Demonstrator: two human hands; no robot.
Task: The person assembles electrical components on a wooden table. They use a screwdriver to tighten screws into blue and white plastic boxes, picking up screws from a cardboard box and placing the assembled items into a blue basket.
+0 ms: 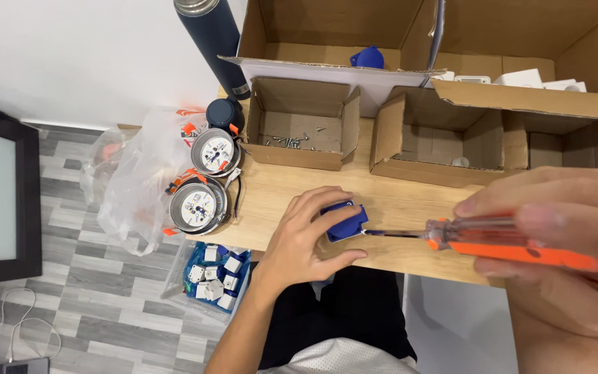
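Observation:
My left hand (306, 235) grips a small blue plastic part (346, 220) and presses it on the wooden table (403, 208) near its front edge. My right hand (562, 235), close to the camera at the right, holds an orange-handled screwdriver (500, 242). The screwdriver's dark shaft (392, 234) points left and its tip meets the right side of the blue part.
Two round metal meters (198, 206) with white dials lie at the table's left end beside a clear plastic bag (133, 180). A small carton with loose screws (299, 135), a second carton (437, 142), larger boxes behind, a dark flask (212, 34), a floor bin of white-blue parts (214, 273).

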